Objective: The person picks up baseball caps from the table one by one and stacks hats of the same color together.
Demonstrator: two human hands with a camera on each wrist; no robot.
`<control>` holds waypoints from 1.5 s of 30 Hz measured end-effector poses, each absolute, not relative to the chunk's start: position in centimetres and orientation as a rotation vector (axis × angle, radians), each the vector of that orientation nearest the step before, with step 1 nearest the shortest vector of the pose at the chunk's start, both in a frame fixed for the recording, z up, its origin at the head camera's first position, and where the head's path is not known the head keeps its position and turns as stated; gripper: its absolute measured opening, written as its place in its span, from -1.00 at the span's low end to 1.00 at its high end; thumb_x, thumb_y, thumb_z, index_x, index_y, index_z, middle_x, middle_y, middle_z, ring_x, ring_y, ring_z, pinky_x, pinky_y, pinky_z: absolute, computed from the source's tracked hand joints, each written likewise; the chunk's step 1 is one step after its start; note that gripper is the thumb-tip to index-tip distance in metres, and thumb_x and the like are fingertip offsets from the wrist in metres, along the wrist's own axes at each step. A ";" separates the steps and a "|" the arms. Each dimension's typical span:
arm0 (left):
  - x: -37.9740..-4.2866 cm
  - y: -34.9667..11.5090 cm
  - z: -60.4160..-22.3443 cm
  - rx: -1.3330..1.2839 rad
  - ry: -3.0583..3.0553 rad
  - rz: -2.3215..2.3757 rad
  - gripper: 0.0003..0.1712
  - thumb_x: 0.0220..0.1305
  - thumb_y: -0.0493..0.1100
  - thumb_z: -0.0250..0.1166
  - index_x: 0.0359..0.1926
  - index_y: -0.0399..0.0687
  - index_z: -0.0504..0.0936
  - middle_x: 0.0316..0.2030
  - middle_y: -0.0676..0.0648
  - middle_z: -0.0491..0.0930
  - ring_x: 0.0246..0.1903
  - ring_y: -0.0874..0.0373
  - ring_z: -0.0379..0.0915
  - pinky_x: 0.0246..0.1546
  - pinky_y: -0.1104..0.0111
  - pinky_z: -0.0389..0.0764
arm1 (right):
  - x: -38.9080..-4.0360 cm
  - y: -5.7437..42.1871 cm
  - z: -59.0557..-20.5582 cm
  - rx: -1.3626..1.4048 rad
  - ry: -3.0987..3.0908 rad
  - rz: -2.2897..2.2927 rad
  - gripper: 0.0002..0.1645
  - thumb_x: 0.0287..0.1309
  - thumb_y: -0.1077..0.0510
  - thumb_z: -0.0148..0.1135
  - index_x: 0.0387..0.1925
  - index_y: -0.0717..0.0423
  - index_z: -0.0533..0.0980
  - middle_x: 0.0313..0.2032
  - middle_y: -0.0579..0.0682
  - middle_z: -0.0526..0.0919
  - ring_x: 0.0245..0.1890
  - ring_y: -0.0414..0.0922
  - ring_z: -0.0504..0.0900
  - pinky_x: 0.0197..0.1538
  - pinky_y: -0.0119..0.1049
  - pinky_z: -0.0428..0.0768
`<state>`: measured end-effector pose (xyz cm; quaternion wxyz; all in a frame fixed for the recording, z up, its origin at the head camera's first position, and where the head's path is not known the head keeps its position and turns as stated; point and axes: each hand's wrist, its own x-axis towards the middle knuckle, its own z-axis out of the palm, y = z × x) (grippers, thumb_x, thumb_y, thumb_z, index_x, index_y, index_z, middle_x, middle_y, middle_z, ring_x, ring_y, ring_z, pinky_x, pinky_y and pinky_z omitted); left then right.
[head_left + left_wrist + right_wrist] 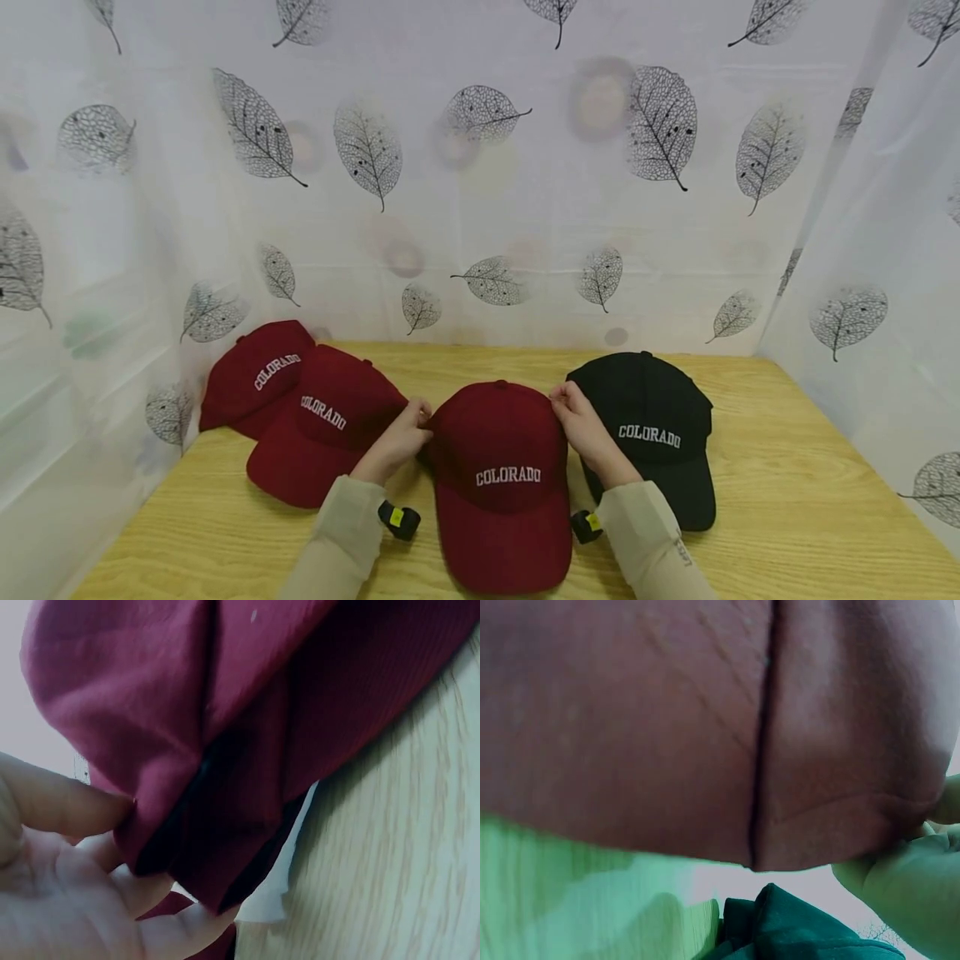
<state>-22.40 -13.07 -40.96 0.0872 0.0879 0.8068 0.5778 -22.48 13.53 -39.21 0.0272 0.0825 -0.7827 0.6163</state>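
Note:
A dark red baseball cap (501, 433) with COLORADO in white letters lies at the front middle, its brim toward me. My left hand (397, 437) pinches its left edge; in the left wrist view the thumb presses the red fabric (142, 697) against the fingers beneath. At the cap's upper right side, my right hand (588, 425) pinches the cloth between thumb and fingers. In the right wrist view the cap's side panel (630, 727) fills most of the picture, with the right hand (911, 892) at its rear edge.
Two more red COLORADO caps, a nearer one (326, 417) overlapping a farther one (262, 375), lie at the left. A black COLORADO cap (652, 417) lies just right of my right hand. Behind the wooden table (810, 492) hangs a leaf-print curtain (480, 192).

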 end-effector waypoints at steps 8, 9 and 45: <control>-22.5 -13.4 -41.4 0.287 2.530 1.614 -0.83 0.06 -0.52 -0.05 -0.39 -0.23 0.37 -0.39 -0.08 0.33 -0.33 0.05 0.23 -0.33 0.26 0.25 | -22.3 13.6 -39.4 0.295 -2.480 1.861 -0.92 0.19 0.38 -0.17 -0.36 0.26 0.30 -0.41 0.04 0.34 -0.37 -0.06 0.33 -0.28 -0.23 0.32; -22.5 -13.4 -41.4 0.286 2.527 1.602 -0.86 0.10 -0.49 -0.03 -0.37 -0.24 0.39 -0.37 -0.08 0.35 -0.32 0.06 0.24 -0.31 0.26 0.27 | -22.2 13.6 -39.5 0.288 -2.493 1.857 -0.92 0.19 0.38 -0.16 -0.35 0.26 0.30 -0.40 0.04 0.35 -0.36 -0.06 0.34 -0.27 -0.22 0.32; -16.1 -15.0 -40.2 0.425 2.343 1.322 -0.45 0.21 -0.07 0.14 0.02 -0.48 0.34 -0.35 -0.14 0.52 -0.44 0.07 0.50 -0.59 0.25 0.47 | -16.1 16.6 -39.2 0.563 -3.152 1.661 -0.34 0.18 0.05 0.06 0.08 0.55 0.21 -0.38 0.05 0.56 -0.46 -0.05 0.52 -0.47 -0.15 0.53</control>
